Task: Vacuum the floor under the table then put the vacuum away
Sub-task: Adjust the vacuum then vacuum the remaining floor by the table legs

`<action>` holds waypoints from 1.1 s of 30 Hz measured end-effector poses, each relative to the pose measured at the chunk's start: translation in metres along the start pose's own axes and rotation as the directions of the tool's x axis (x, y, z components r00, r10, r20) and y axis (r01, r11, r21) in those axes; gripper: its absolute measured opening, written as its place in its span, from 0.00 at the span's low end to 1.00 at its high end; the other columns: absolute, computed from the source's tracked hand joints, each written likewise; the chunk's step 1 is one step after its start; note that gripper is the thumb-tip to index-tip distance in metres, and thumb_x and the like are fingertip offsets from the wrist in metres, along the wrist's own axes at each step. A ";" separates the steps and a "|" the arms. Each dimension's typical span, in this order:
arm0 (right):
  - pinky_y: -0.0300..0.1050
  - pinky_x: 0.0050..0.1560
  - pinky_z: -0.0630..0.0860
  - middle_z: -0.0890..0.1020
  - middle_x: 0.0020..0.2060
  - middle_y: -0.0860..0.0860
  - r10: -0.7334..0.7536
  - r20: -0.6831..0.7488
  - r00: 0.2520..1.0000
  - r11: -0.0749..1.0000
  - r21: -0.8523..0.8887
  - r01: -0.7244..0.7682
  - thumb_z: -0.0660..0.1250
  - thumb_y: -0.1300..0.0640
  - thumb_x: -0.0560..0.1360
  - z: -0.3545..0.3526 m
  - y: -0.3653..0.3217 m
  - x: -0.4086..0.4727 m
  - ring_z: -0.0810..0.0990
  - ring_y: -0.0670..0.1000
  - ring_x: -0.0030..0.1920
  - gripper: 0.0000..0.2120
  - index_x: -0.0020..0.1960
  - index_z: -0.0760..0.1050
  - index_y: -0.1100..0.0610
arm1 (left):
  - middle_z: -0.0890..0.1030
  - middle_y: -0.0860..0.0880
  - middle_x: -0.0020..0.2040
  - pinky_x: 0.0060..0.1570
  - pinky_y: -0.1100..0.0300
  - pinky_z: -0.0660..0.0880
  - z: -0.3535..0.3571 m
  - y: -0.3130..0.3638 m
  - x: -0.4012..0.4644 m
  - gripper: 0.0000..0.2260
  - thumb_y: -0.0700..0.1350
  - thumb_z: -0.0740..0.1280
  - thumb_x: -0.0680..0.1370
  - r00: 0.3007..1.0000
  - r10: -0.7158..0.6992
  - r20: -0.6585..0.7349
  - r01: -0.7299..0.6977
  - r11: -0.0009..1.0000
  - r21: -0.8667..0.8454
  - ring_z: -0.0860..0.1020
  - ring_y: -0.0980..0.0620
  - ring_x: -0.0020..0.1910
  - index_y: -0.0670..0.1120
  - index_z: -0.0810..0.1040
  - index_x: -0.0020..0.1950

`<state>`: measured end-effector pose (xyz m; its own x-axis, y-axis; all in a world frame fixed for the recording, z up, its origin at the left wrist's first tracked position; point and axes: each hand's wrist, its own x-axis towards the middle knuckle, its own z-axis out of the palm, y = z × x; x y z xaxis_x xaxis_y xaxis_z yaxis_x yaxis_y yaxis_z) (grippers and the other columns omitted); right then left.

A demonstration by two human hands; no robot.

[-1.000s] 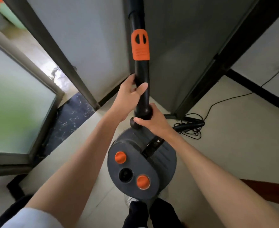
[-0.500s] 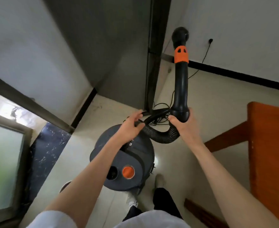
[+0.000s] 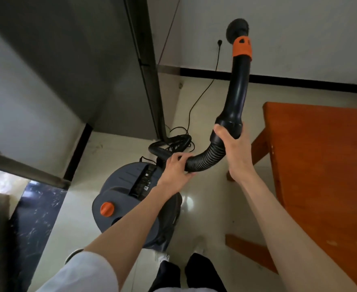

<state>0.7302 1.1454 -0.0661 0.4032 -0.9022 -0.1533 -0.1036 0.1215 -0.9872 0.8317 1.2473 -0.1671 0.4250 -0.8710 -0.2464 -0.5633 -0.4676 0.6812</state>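
A grey drum vacuum with an orange knob stands on the pale floor in front of my feet. Its black ribbed hose curves up into a rigid black wand with an orange collar and a round brush tip. My right hand grips the wand's lower end where it meets the hose, holding the wand upright. My left hand grips the hose lower down, just above the vacuum's top. The orange-brown wooden table stands at the right.
A black power cord runs from a wall socket down to a tangle on the floor behind the vacuum. A dark metal door frame rises ahead. A glass door and dark marble threshold lie to the left.
My view has swung right, from the door corner toward the table. My left hand moved from the wand down to the hose. The wand now tilts up toward the right wall.
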 end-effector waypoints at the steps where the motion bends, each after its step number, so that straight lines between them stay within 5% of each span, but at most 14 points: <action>1: 0.33 0.43 0.72 0.77 0.46 0.46 0.001 -0.013 1.000 0.999 0.035 0.000 0.69 0.57 0.73 -0.005 -0.008 0.004 0.76 0.42 0.45 0.11 0.49 0.69 0.46 | 0.65 0.44 0.68 0.69 0.54 0.59 0.000 0.011 0.003 0.26 0.46 0.68 0.76 1.000 0.013 0.001 -0.013 1.000 -0.028 0.64 0.45 0.69 0.49 0.64 0.72; 10: 0.41 0.38 0.77 0.78 0.38 0.51 -0.002 -0.030 1.000 0.991 0.135 0.006 0.69 0.51 0.74 -0.061 -0.077 0.044 0.77 0.49 0.36 0.09 0.49 0.72 0.53 | 0.78 0.46 0.56 0.55 0.52 0.76 0.021 0.119 0.014 0.22 0.51 0.70 0.74 0.988 0.131 0.079 -0.112 0.972 -0.207 0.77 0.49 0.55 0.48 0.70 0.65; 16: 0.38 0.27 0.76 0.78 0.35 0.54 0.159 0.056 0.986 0.984 0.075 -0.163 0.69 0.51 0.74 -0.096 -0.063 0.040 0.77 0.48 0.26 0.17 0.54 0.72 0.62 | 0.76 0.47 0.62 0.61 0.58 0.71 0.036 0.126 -0.003 0.24 0.48 0.71 0.74 0.963 0.137 0.232 -0.075 0.963 -0.258 0.74 0.52 0.61 0.47 0.68 0.68; 20: 0.39 0.31 0.77 0.79 0.36 0.53 0.141 0.074 0.987 0.986 -0.103 -0.133 0.69 0.51 0.74 -0.108 -0.034 0.015 0.77 0.48 0.29 0.11 0.51 0.72 0.55 | 0.72 0.51 0.66 0.59 0.70 0.62 0.051 0.098 -0.032 0.22 0.42 0.65 0.78 0.932 0.057 0.359 0.046 0.961 -0.272 0.68 0.58 0.65 0.48 0.66 0.72; 24: 0.41 0.33 0.79 0.80 0.40 0.54 0.222 0.068 0.973 0.972 -0.089 -0.215 0.70 0.53 0.73 -0.112 -0.004 -0.021 0.79 0.50 0.32 0.15 0.56 0.71 0.56 | 0.70 0.48 0.70 0.60 0.69 0.63 0.074 0.072 -0.055 0.20 0.40 0.59 0.81 0.903 -0.032 0.429 0.155 0.954 -0.255 0.67 0.53 0.70 0.47 0.63 0.74; 28: 0.47 0.45 0.80 0.79 0.46 0.50 0.296 0.047 0.954 0.951 -0.106 -0.290 0.71 0.52 0.72 -0.104 0.034 -0.065 0.80 0.53 0.43 0.14 0.53 0.70 0.49 | 0.71 0.48 0.68 0.61 0.67 0.63 0.078 0.031 -0.077 0.17 0.42 0.59 0.81 0.938 -0.081 0.338 0.115 0.990 -0.082 0.69 0.51 0.68 0.46 0.68 0.71; 33: 0.53 0.50 0.79 0.79 0.47 0.55 0.338 0.041 0.940 0.930 -0.170 -0.327 0.72 0.51 0.71 -0.082 0.080 -0.098 0.80 0.55 0.46 0.11 0.49 0.72 0.50 | 0.70 0.45 0.68 0.68 0.55 0.61 0.052 -0.067 -0.105 0.18 0.42 0.62 0.79 0.974 -0.205 0.096 0.190 0.971 0.146 0.66 0.45 0.68 0.45 0.69 0.69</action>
<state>0.6082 1.2096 -0.1263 0.3811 -0.7902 -0.4800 -0.3829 0.3377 -0.8599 0.7878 1.3619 -0.2231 0.4619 -0.7668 -0.4457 -0.5696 -0.6417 0.5137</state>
